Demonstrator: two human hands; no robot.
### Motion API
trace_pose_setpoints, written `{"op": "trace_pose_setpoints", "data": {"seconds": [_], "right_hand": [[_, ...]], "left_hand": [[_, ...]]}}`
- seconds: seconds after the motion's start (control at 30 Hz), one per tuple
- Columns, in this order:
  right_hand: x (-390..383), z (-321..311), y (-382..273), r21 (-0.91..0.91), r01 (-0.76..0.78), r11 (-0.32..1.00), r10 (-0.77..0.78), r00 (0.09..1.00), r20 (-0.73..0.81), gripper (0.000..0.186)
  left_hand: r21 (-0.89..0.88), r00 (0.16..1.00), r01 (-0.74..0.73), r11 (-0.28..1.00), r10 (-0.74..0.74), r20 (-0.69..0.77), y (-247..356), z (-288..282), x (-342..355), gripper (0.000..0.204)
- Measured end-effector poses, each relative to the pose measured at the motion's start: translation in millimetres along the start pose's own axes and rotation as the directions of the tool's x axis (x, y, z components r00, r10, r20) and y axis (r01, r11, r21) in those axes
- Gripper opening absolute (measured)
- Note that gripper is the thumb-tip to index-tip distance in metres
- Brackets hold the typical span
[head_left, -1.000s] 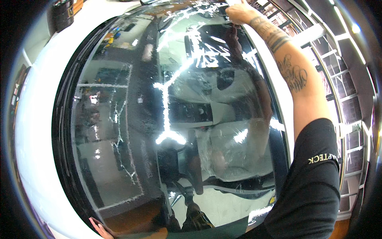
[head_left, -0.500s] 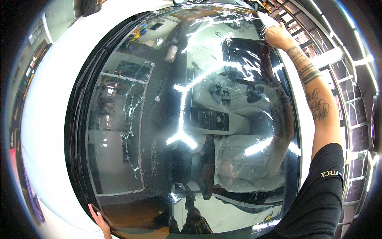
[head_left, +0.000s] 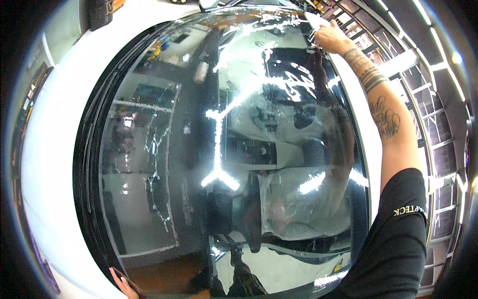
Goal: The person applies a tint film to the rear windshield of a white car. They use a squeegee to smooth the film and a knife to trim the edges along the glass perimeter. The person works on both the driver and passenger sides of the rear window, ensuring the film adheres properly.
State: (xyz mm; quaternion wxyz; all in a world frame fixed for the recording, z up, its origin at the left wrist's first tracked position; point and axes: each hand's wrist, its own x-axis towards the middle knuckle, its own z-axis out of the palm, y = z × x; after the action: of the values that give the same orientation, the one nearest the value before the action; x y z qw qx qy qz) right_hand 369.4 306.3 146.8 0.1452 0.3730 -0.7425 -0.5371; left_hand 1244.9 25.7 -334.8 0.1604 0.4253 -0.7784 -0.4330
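A large dark windshield of a white car fills the middle of the view, with seats and a centre console showing through it. My right hand, on an outstretched tattooed arm, is at the far right corner of the glass, beside the white body edge. Its fingers are curled in. Whatever they grip is too small and too lost in glare to name. At the near left corner, my left hand lies with fingers straight along the edge of the glass, partly cut off by the picture's lower rim.
Black cowl trim with thin strips runs down the left side of the glass. Beyond it curves the white hood. Bright ceiling lamps reflect across the windshield. A dark bin-like object stands at the far left, and shelving lines the right.
The whole view has shifted, so the car sits a little further left in it. Both hands stay at about the same corners of the glass; my left hand shows less.
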Motion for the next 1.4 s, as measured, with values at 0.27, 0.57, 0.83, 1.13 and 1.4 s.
{"op": "trace_pose_setpoints", "data": {"seconds": [0.27,0.57,0.83,1.13,1.4], "right_hand": [[-3.8,3.1,-0.3,-0.015,-0.040,0.999,0.039,0.997,-0.062,0.007],[0.0,16.8,14.1,0.049,0.054,0.997,-0.046,0.989,-0.140,0.002],[-3.4,11.2,17.0,0.090,0.132,0.987,-0.117,0.980,-0.159,0.008],[6.3,19.8,21.2,-0.040,0.159,0.987,-0.164,0.958,-0.234,0.007],[14.6,22.7,25.7,-0.182,0.207,0.961,-0.253,0.923,-0.291,0.006]], "left_hand": [[-0.049,0.996,-0.063,0.997,0.060,-0.061,-9.3,0.5,0.0,0.054],[0.006,0.999,0.050,0.999,-0.050,0.013,45.5,-13.6,5.4,0.053],[-0.015,0.998,0.065,0.998,-0.064,0.010,51.1,-11.0,2.7,0.056],[-0.017,0.997,0.071,0.997,-0.071,0.014,54.0,-7.1,5.0,0.058],[-0.004,0.999,0.046,0.999,-0.045,0.006,58.2,-5.5,5.5,0.057]]}}
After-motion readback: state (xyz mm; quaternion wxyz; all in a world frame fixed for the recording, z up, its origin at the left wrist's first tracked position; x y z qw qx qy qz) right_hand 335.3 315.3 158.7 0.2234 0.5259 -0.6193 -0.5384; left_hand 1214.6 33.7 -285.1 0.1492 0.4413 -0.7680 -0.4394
